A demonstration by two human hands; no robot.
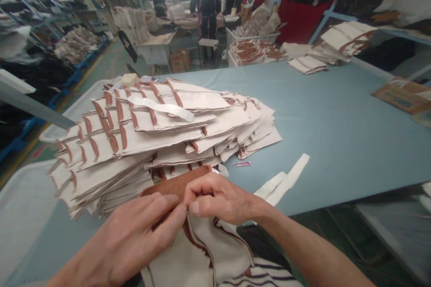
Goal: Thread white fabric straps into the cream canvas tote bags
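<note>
At the near edge the left hand lies palm down, fingers stretched to the right, its fingertips pressing on the cream fabric bag piece with brown trim that hangs over the table edge toward the person; the right hand comes in from the right with the wrist bent, its fingers curled and thumb tucked, pinching the top edge of that same piece where a rust-brown fabric panel folds over it; the two hands meet fingertip to fingertip, both closed on the cloth; just right of the right hand lie loose white webbing strips on the pale blue table top, and a little farther out a small pink thread clipper rests beside them; beyond the hands, left of centre, a big slumped stack of cream bag panels with brown straps spreads across the table, with one white strap lying over its top; on the far right edge sits a flat brown cardboard box; at the far side of the table are smaller stacks of folded cream pieces; past it, white plastic bins hold heaps of cream and brown pieces; farther back a person in dark clothes stands at another table.
</note>
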